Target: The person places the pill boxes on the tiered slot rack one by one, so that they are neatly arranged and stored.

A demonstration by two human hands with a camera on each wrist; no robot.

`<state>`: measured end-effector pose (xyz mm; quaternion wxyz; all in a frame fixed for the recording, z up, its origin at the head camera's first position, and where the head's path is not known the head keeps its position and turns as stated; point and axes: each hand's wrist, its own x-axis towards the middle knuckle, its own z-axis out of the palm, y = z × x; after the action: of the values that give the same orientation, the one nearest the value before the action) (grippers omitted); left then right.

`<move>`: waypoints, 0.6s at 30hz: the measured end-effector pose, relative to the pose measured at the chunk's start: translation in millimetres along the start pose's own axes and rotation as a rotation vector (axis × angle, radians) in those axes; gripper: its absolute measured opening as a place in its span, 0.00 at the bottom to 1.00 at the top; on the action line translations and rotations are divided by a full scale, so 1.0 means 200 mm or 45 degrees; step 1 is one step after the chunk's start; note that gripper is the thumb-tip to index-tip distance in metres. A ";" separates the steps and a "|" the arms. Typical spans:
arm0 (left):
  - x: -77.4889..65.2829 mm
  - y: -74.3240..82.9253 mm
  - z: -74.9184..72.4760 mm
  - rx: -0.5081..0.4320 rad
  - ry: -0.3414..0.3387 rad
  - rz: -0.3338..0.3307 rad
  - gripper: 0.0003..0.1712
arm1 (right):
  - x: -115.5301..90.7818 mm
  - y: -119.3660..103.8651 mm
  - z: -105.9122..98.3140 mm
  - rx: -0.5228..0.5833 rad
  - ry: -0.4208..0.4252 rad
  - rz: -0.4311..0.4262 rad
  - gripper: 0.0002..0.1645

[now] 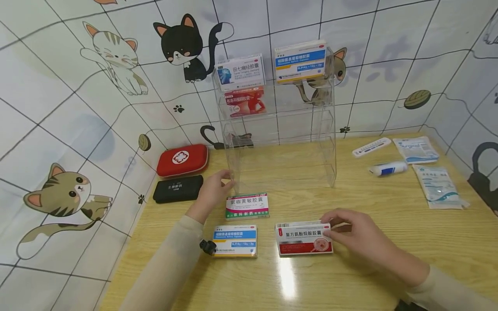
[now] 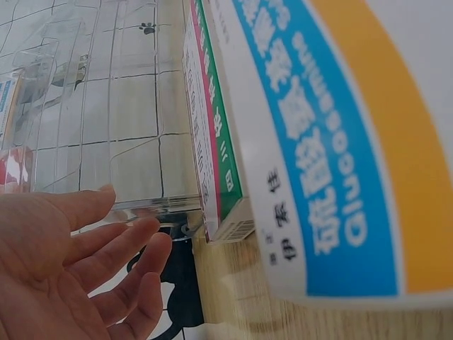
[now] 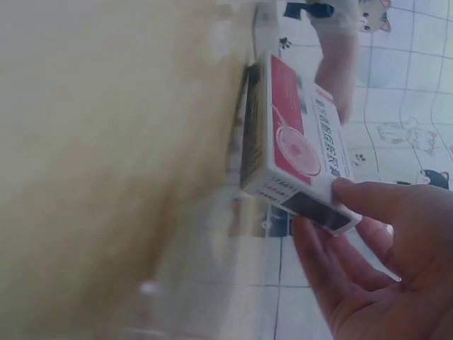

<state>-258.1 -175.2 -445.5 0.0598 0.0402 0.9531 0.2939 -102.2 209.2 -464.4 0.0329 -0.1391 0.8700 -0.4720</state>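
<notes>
My right hand [image 1: 359, 235] pinches the right end of a red-and-white medicine box [image 1: 304, 240], thumb on its printed face. The right wrist view shows the box [image 3: 301, 145] tilted, its far end toward the other arm. At the lower left side of a clear acrylic rack [image 1: 330, 172], my left hand [image 1: 212, 190] has its fingertips right at the panel's edge. Its fingers [image 2: 117, 262] are loosely bent around nothing in the left wrist view. Near that hand lie a green-and-white capsule box [image 1: 247, 206] and a blue-and-white glucosamine box [image 1: 235, 242].
On the rack's tiers stand a white capsule box [image 1: 241, 73], another blue-and-white box [image 1: 300, 62] and a red box [image 1: 246, 102]. A red first-aid case [image 1: 183, 160] and black case [image 1: 178, 189] sit left. A tube [image 1: 389, 168], a white strip [image 1: 371, 147] and packets [image 1: 439, 185] lie right.
</notes>
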 end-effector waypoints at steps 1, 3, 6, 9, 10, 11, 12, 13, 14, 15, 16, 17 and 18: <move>0.00 0.00 0.00 -0.001 -0.001 -0.002 0.26 | 0.01 -0.01 -0.01 -0.002 0.022 -0.024 0.13; 0.00 0.01 0.00 0.000 -0.003 -0.003 0.26 | 0.04 -0.02 -0.05 -0.017 0.066 -0.078 0.14; 0.00 0.01 -0.01 0.001 -0.009 -0.004 0.26 | 0.11 -0.05 -0.12 -0.090 0.136 -0.162 0.15; 0.00 0.01 -0.01 0.008 -0.015 -0.006 0.27 | 0.21 -0.11 -0.22 -0.127 0.201 -0.204 0.14; 0.00 0.01 -0.01 0.009 -0.017 -0.008 0.27 | 0.25 -0.13 -0.25 -0.138 0.221 -0.209 0.13; 0.00 0.01 -0.01 0.010 -0.018 -0.009 0.27 | 0.29 -0.16 -0.29 -0.135 0.234 -0.201 0.12; -0.01 0.01 -0.01 0.013 -0.019 -0.010 0.27 | 0.33 -0.20 -0.33 -0.133 0.251 -0.202 0.12; -0.01 0.01 -0.01 0.013 -0.020 -0.010 0.27 | 0.37 -0.23 -0.37 -0.125 0.270 -0.205 0.11; -0.01 0.01 -0.01 0.013 -0.020 -0.011 0.28 | 0.40 -0.26 -0.41 -0.123 0.285 -0.193 0.11; -0.01 0.01 -0.01 0.012 -0.021 -0.011 0.28 | 0.44 -0.29 -0.45 -0.111 0.291 -0.198 0.11; -0.01 0.02 -0.01 0.011 -0.020 -0.010 0.28 | 0.48 -0.32 -0.49 -0.092 0.300 -0.204 0.11; -0.01 0.02 -0.01 0.010 -0.020 -0.009 0.27 | 0.52 -0.35 -0.53 -0.061 0.313 -0.214 0.11; -0.01 0.02 -0.01 0.007 -0.019 -0.008 0.27 | 0.56 -0.38 -0.57 -0.031 0.331 -0.223 0.12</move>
<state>-256.0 -174.3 -441.4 0.0675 0.0397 0.9536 0.2906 -215.0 232.4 -330.5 -0.1230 -0.1524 0.8572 -0.4763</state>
